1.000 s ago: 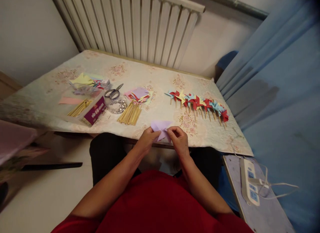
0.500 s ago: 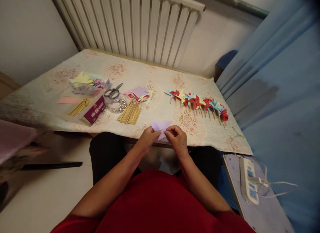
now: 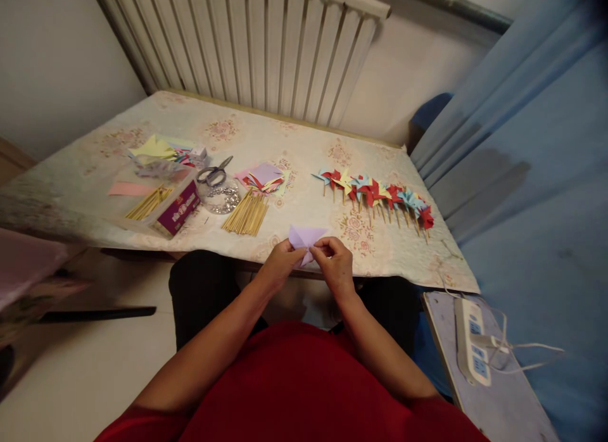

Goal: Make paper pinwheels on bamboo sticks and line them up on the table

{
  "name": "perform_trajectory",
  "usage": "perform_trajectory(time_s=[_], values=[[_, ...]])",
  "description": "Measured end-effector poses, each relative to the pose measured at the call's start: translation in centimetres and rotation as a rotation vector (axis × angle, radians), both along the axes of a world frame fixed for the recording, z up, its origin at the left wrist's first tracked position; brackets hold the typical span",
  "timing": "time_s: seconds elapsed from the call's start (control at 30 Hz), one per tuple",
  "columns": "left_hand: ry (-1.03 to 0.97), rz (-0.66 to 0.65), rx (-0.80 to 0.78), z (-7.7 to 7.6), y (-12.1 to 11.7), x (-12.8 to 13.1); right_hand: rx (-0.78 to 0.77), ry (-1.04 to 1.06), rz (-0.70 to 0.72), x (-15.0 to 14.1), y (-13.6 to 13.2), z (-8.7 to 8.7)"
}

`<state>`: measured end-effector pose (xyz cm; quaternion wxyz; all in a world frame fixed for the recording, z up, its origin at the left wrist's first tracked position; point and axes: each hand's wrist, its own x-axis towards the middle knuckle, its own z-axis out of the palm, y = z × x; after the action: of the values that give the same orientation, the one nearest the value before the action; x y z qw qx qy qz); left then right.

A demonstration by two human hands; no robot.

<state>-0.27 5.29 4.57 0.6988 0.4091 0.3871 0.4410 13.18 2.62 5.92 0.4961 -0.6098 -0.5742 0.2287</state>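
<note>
The left hand (image 3: 280,263) and right hand (image 3: 337,265) are pinching the lilac paper (image 3: 304,236) between thumbs and fingers, at the near edge of the table (image 3: 308,144); its folds are meeting by the fingertips, and with no stick showing on it, it is seemingly still part-made; farther left, thin wooden sticks (image 3: 247,214) and a paper stack (image 3: 266,174) are waiting; farther right, finished-looking pinwheels (image 3: 373,192) are lying in a row.

lilac sheet (image 3: 304,235): matt paper | sticks (image 3: 246,215): smooth wood | box (image 3: 179,209): smooth plastic
</note>
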Motion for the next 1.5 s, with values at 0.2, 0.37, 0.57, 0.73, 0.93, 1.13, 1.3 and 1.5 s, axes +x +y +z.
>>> perform_trajectory(time_s=[0.2,0.37,0.57,0.73,0.93,1.13,1.3,1.5], values=[[0.013,-0.013,0.016,0.1,0.0,-0.1,0.005,-0.069,-0.042,-0.3,0.0,0.1],[-0.003,-0.060,-0.007,0.4,-0.1,-0.5,-0.018,-0.069,-0.073,-0.4,-0.1,0.3],[0.011,-0.060,-0.009,0.9,-0.2,-0.4,-0.034,-0.051,-0.087,-0.6,-0.1,0.2],[0.031,-0.043,0.000,0.7,-0.1,-0.1,-0.073,0.021,-0.097,-0.8,-0.3,0.5],[0.171,-0.101,0.027,1.3,0.4,-1.0,-0.068,0.140,-0.145,2.4,1.0,1.6],[0.410,-0.341,0.215,2.0,1.3,-2.0,-0.429,0.233,0.429,5.0,2.3,1.9],[0.491,-0.424,0.284,2.4,1.8,-1.9,-0.563,0.217,0.563,4.4,2.1,1.4],[0.626,-0.442,0.304,2.9,2.2,-1.5,-0.557,0.063,0.498,4.0,2.1,0.4]])
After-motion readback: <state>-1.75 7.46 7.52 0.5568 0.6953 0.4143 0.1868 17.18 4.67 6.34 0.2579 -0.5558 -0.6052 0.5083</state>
